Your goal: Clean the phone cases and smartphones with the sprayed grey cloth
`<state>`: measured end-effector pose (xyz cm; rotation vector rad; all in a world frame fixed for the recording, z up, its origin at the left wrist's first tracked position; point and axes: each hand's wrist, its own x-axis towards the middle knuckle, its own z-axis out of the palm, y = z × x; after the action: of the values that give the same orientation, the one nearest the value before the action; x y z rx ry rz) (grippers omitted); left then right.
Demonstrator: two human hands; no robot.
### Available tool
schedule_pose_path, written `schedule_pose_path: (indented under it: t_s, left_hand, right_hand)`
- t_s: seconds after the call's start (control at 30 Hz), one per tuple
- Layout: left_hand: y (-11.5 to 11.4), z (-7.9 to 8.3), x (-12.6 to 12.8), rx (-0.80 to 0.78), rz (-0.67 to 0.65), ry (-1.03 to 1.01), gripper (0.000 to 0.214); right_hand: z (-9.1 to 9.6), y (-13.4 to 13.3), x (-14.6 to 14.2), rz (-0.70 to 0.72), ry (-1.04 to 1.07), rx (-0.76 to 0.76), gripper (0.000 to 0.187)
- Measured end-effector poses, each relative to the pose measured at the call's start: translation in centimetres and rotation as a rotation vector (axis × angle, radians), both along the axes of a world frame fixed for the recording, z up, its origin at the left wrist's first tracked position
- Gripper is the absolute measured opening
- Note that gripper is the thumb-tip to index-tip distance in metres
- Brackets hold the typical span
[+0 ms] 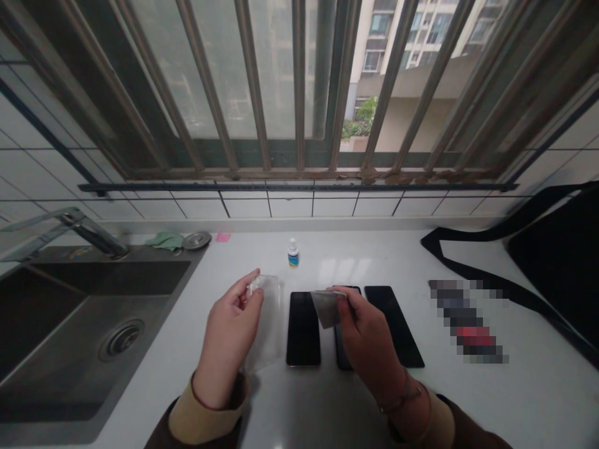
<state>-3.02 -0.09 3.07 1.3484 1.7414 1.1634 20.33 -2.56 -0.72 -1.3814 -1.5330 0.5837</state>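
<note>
My left hand pinches the top corner of a clear, see-through phone case or film, held up over the white counter. My right hand grips a small grey cloth or wipe between thumb and fingers, just above the middle phone. Three black phones lie side by side, screens up: the left phone, the middle phone mostly hidden under my right hand, and the right phone. A small white dropper bottle with a blue label stands behind them.
A steel sink with a tap fills the left. A green cloth, a metal drain lid and a pink note lie at its back. A black bag with straps sits at the right. A barred window stands behind.
</note>
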Motion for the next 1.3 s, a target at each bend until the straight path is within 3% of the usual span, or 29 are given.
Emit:
schedule_pose_path:
  t_s: [0.13, 0.33, 0.4, 0.67, 0.77, 0.87, 0.93, 1.07, 1.2, 1.3]
  left_hand:
    - [0.2, 0.2, -0.8, -0.002, 0.056, 0.371, 0.063]
    - [0.7, -1.4, 0.7, -0.136, -0.154, 0.728, 0.065]
    - [0.8, -2.1, 1.3, -0.148, -0.212, 0.784, 0.062]
    - [1.1, -4.2, 2.2, -0.142, -0.307, 0.884, 0.032]
    - [1.0, -3.9, 2.3, -0.149, -0.294, 0.872, 0.032]
    - [0.8, -3.0, 2.9, -0.022, -0.268, 0.838, 0.036]
    - [0.8, -2.2, 4.0, 0.118, -0.293, 0.808, 0.036]
    - [1.6, -1.4, 7.5, 0.273, -0.513, 0.758, 0.03]
    - [3.2, -2.5, 10.9, 0.264, -0.651, 0.858, 0.036]
    - [4.3, -4.0, 12.5, 0.23, -0.679, 0.939, 0.042]
  right_hand:
    - [-0.2, -0.3, -0.2, 0.127, 0.001, 0.022, 0.032]
    - [0.3, -1.7, -0.8, 0.635, -0.063, 0.055, 0.028]
    - [0.6, -2.0, -1.0, 0.729, -0.098, 0.063, 0.03]
    - [0.7, -2.6, -1.1, 0.802, -0.148, 0.087, 0.033]
    - [1.2, -2.6, -1.0, 0.828, -0.134, 0.095, 0.035]
    - [1.9, -2.6, -0.9, 0.919, -0.085, 0.041, 0.035]
    - [1.9, -2.8, -0.8, 1.054, -0.071, -0.03, 0.031]
    - [0.6, -3.0, -0.8, 1.314, -0.144, -0.111, 0.023]
    - [-0.8, -2.6, -0.7, 1.418, -0.292, -0.176, 0.014]
    - [-1.3, -1.9, -0.4, 1.495, -0.421, -0.285, 0.02]
